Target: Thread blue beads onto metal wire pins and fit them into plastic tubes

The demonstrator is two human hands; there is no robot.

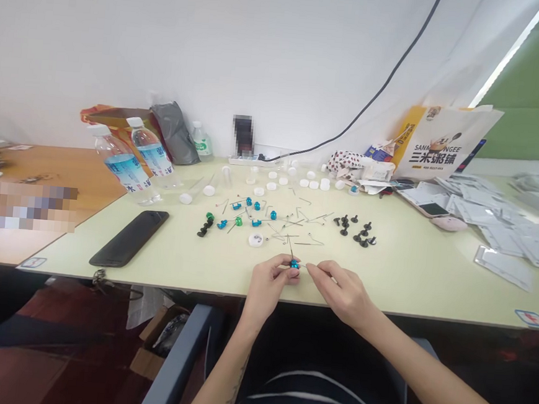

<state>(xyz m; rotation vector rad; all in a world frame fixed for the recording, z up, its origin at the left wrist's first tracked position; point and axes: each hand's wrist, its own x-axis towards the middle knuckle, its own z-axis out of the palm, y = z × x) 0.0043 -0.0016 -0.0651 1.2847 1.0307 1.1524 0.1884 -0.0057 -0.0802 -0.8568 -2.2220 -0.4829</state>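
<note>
Blue part [295, 264] is pinched in left hand [270, 278], above table's [199, 260] near edge, dark rod [291, 248] sticking up. Right hand [342, 292], just right of it, pinches thin pin [303, 266]: long axis sideways, aimed at part. Contact unclear.

Clock positions taken from the centre of the view. Smooth white wall [170, 38] fills 10 through 12 o'clock; thick black cable [385, 86] hangs across it, curving down from 1 o'clock. At 2 o'clock, flat green panel [532, 117], its slanted edge bordered by a narrow bright white strip [512, 53]. Pale yellow-green tabletop [407, 287] meets the wall; orange-brown wood-coloured tabletop [67, 164] adjoins it at 9 o'clock. Dark reddish floor [22, 375] at 8 o'clock. Blue-grey straight chair armrest [175, 369] at 7 o'clock. Lighting: bright, diffuse above; dim beneath the tables.
</note>
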